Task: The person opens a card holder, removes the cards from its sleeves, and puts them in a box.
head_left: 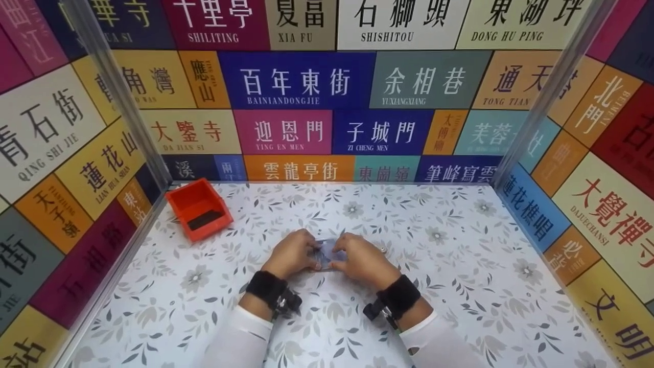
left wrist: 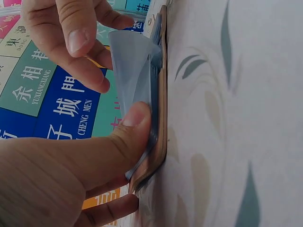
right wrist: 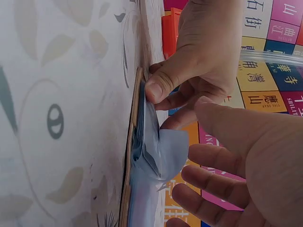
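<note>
A small brown-covered card holder (head_left: 326,254) with a stack of clear plastic sleeves lies on the table in front of me. My left hand (head_left: 291,254) holds its left side, thumb pressed onto the sleeves and fingers along the edge. One clear sleeve (left wrist: 130,66) stands lifted and curled above the stack in the left wrist view. Beside that sleeve is my right hand (head_left: 365,258), its fingers loosely bent and spread. In the right wrist view the right fingers (right wrist: 215,182) appear close to the curled sleeve (right wrist: 173,151) without gripping it.
A red-orange open bin (head_left: 212,230) with a dark flat piece (head_left: 204,220) in it stands at the table's back left. Panels of colourful signs (head_left: 301,82) wall off the back and both sides. The table (head_left: 434,301) has a white floral cover.
</note>
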Demonstrator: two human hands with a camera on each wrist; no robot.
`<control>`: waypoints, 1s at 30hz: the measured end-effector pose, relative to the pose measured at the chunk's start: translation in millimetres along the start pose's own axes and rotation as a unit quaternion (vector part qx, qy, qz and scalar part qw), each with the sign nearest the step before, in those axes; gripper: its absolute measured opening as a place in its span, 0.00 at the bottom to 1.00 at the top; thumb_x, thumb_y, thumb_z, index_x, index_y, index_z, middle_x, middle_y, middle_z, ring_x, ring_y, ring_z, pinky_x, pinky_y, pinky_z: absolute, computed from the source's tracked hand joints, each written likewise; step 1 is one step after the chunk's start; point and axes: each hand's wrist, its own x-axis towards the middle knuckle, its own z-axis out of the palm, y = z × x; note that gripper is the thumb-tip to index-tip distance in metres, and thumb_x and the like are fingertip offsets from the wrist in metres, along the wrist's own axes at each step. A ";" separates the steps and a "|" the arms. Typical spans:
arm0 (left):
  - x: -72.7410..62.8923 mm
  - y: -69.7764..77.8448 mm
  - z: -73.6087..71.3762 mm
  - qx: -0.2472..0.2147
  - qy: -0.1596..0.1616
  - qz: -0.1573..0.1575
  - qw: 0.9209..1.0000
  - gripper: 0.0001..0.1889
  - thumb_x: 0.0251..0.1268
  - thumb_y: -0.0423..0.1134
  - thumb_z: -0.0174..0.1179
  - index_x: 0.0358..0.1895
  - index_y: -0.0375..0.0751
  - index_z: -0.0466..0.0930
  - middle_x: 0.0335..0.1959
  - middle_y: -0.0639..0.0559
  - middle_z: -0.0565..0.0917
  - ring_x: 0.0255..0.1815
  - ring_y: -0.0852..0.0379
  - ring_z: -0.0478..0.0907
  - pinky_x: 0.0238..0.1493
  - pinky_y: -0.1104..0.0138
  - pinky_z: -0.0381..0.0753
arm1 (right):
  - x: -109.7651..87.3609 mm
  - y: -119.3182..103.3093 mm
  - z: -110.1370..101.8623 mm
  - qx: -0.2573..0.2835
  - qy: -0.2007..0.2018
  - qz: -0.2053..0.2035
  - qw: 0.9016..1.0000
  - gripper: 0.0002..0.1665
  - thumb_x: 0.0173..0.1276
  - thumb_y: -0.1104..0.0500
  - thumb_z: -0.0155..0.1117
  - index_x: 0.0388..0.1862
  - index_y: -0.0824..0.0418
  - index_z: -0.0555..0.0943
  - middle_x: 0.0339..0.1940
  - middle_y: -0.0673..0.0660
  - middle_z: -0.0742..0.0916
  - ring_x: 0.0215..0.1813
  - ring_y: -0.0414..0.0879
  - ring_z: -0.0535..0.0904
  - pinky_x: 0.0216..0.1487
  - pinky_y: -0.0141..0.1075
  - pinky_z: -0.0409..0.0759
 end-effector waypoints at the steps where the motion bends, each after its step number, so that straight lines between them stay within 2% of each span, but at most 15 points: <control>1: 0.5 0.2 0.0 0.001 0.001 0.002 1.000 0.27 0.35 0.45 0.83 0.47 0.50 0.89 0.44 0.56 0.83 0.44 0.56 0.78 0.51 0.61 0.79 | -0.2 -0.5 0.5 -0.004 0.002 0.003 1.000 0.20 0.57 0.45 0.77 0.44 0.54 0.87 0.44 0.50 0.85 0.45 0.45 0.83 0.48 0.39 0.83; 6: 2.1 0.2 -0.9 -0.004 0.004 0.005 1.000 0.27 0.34 0.45 0.83 0.47 0.51 0.90 0.44 0.55 0.84 0.43 0.55 0.78 0.50 0.60 0.78 | 1.0 1.2 5.1 -0.007 0.009 0.010 1.000 0.20 0.53 0.47 0.80 0.42 0.54 0.87 0.43 0.48 0.86 0.45 0.44 0.83 0.48 0.39 0.83; 13: 0.5 -3.5 -0.1 -0.019 0.009 0.005 1.000 0.28 0.33 0.44 0.84 0.48 0.52 0.90 0.44 0.55 0.86 0.43 0.56 0.80 0.49 0.61 0.80 | 1.5 2.8 6.3 -0.008 0.007 0.029 1.000 0.15 0.55 0.50 0.76 0.42 0.52 0.87 0.43 0.47 0.86 0.44 0.43 0.83 0.48 0.39 0.82; 20: -0.4 -4.7 -0.7 -0.023 0.008 -0.003 1.000 0.32 0.32 0.44 0.84 0.50 0.47 0.88 0.47 0.52 0.87 0.44 0.54 0.81 0.52 0.59 0.80 | 0.1 6.5 3.4 0.001 0.028 0.050 0.998 0.15 0.57 0.53 0.73 0.44 0.53 0.87 0.42 0.50 0.87 0.41 0.43 0.81 0.45 0.39 0.82; 25: -0.2 -2.8 -0.8 -0.028 0.001 -0.021 0.999 0.32 0.32 0.43 0.84 0.51 0.46 0.87 0.49 0.51 0.86 0.49 0.52 0.81 0.57 0.57 0.79 | 3.5 11.3 1.2 0.017 0.063 0.096 0.993 0.14 0.58 0.59 0.68 0.43 0.57 0.87 0.35 0.51 0.88 0.34 0.42 0.80 0.39 0.38 0.81; 30: -0.4 -0.8 -1.0 -0.020 -0.004 -0.036 0.999 0.33 0.33 0.44 0.84 0.52 0.48 0.87 0.51 0.53 0.85 0.51 0.52 0.80 0.58 0.56 0.78 | 4.9 23.2 -1.4 0.055 0.081 0.147 0.984 0.18 0.55 0.64 0.66 0.47 0.60 0.85 0.25 0.48 0.83 0.27 0.42 0.77 0.33 0.36 0.78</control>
